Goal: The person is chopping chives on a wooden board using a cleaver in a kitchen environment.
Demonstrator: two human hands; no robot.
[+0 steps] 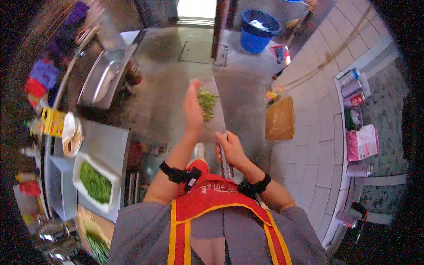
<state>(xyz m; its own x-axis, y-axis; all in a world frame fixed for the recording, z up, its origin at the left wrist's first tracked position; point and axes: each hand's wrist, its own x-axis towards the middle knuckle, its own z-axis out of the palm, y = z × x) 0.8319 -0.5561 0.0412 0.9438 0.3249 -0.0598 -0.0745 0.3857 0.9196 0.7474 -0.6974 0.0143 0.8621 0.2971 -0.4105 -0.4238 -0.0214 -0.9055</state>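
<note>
My right hand [232, 149] grips the handle of a broad-bladed cleaver [213, 126], which points away from me over the floor. Chopped green vegetables [206, 104] lie in a small heap on the flat of the blade. Along the blade's left edge, my left hand [193, 108] is held flat with its fingers stretched forward, beside the greens. Both wrists wear black bands.
At left, a white tray of chopped greens [110, 180] stands on a metal counter [108, 128], with a cutting board [105, 224] nearer me. A metal sink [104, 77] is farther along. A blue bucket [255, 42] stands ahead; a tiled wall [309, 145] runs along the right.
</note>
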